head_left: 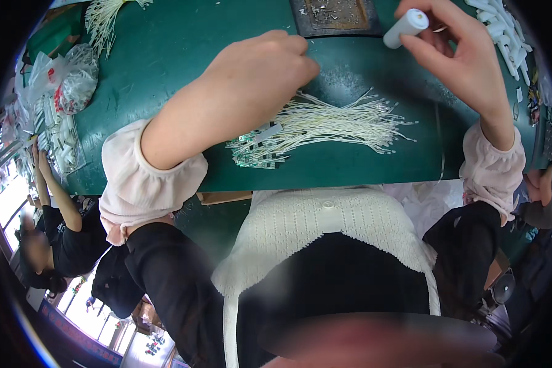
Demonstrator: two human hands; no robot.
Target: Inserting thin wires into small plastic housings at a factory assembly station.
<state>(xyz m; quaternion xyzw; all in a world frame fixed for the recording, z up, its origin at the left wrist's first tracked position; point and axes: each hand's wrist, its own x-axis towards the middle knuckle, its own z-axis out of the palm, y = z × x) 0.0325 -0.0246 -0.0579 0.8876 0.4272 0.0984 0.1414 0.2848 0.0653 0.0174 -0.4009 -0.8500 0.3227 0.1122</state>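
A white plastic tube (405,29) is pinched between the thumb and fingers of my right hand (466,58), held above the table at the upper right. My left hand (257,76) is closed, its fingers curled in and its back toward me, just beyond a bundle of thin pale wires (343,126); whatever its fingertips hold is hidden. The wires lie fanned out on the green table (362,172). At their left end sit several small green circuit boards (257,152), and at the right are bare wire tips.
A dark, shallow tray (337,18) with scraps stands at the far middle. Several white tubes (503,34) are heaped at the far right. Another wire bundle (107,21) lies at the far left, above clear plastic bags (76,76). A co-worker (61,239) sits at the left.
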